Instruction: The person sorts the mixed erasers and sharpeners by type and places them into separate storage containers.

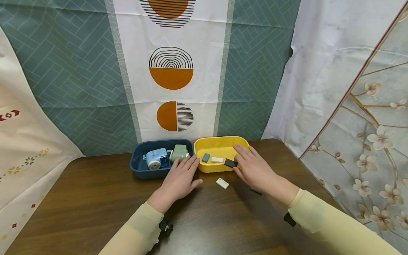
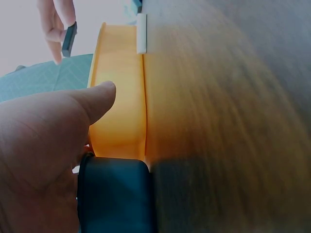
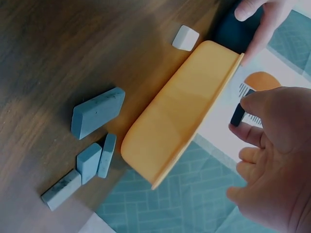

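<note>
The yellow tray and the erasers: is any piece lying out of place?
Yes. One white eraser lies on the table outside the yellow tray, and the right wrist view shows several grey-blue erasers loose beside it. The right hand pinches a dark eraser.

We could read no text, label, brand or number anywhere in the three views. The hanging cloth behind the desk carried only orange half-discs with black lines, not letters. The cloth at the left edge bore small red and yellow ornaments, no words. The sharpeners in the blue tray showed no marking that we could make out.
</note>
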A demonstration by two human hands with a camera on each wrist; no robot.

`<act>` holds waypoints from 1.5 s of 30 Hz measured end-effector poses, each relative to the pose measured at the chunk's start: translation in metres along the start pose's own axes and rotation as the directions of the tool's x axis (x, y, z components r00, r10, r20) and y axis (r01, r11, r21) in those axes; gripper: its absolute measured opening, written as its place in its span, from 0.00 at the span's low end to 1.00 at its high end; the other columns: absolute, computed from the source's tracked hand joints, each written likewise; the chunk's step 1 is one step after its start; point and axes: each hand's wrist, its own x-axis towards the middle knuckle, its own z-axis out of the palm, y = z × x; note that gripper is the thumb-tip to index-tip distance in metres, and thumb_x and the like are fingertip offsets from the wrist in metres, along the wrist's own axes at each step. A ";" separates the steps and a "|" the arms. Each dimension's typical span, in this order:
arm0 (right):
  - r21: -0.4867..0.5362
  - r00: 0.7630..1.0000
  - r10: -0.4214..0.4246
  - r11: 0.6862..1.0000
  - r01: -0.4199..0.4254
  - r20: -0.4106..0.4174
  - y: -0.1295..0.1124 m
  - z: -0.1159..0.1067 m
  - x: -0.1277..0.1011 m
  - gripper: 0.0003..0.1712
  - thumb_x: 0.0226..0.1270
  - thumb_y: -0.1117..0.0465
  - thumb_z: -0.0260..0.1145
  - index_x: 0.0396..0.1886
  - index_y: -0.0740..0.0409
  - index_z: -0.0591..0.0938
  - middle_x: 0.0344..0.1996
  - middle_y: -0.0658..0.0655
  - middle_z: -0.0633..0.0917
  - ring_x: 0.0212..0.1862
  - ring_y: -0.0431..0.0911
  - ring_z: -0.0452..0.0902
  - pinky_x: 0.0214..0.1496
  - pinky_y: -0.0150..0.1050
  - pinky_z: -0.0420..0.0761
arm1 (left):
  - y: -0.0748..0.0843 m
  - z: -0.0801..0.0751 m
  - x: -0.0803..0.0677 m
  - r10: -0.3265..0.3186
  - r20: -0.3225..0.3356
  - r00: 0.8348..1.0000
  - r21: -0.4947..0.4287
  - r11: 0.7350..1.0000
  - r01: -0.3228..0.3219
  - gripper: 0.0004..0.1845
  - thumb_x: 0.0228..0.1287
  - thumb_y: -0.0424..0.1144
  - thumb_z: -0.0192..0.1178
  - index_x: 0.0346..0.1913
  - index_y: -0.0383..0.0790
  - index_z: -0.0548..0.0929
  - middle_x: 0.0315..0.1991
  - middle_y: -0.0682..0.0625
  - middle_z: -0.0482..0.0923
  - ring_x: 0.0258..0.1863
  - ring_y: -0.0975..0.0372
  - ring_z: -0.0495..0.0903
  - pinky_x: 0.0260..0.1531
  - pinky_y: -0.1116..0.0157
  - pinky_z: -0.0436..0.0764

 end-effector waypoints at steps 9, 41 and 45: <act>0.012 0.999 0.029 0.999 -0.030 0.017 0.007 0.004 0.008 0.15 0.76 0.59 0.76 0.44 0.64 0.80 0.75 0.72 0.76 0.79 0.65 0.70 0.78 0.69 0.70 | 0.000 -0.001 0.000 0.000 0.000 1.000 0.002 1.000 0.000 0.45 0.82 0.62 0.62 0.89 0.43 0.60 0.90 0.47 0.53 0.88 0.49 0.54 0.86 0.41 0.43; 0.008 0.986 0.124 0.992 -0.126 0.112 0.027 0.022 0.032 0.12 0.82 0.59 0.70 0.43 0.64 0.79 0.77 0.72 0.74 0.82 0.66 0.65 0.81 0.68 0.65 | -0.002 0.002 0.002 -0.005 -0.001 1.000 0.001 1.000 0.005 0.45 0.81 0.62 0.62 0.89 0.43 0.61 0.90 0.47 0.53 0.88 0.49 0.53 0.86 0.41 0.42; 0.006 0.980 0.141 0.990 -0.143 0.139 0.028 0.026 0.034 0.12 0.83 0.59 0.69 0.44 0.64 0.79 0.78 0.72 0.73 0.82 0.66 0.64 0.82 0.68 0.63 | -0.002 0.002 0.002 -0.005 0.001 1.000 0.006 1.000 0.005 0.46 0.81 0.62 0.62 0.89 0.43 0.61 0.90 0.47 0.53 0.88 0.49 0.53 0.86 0.41 0.43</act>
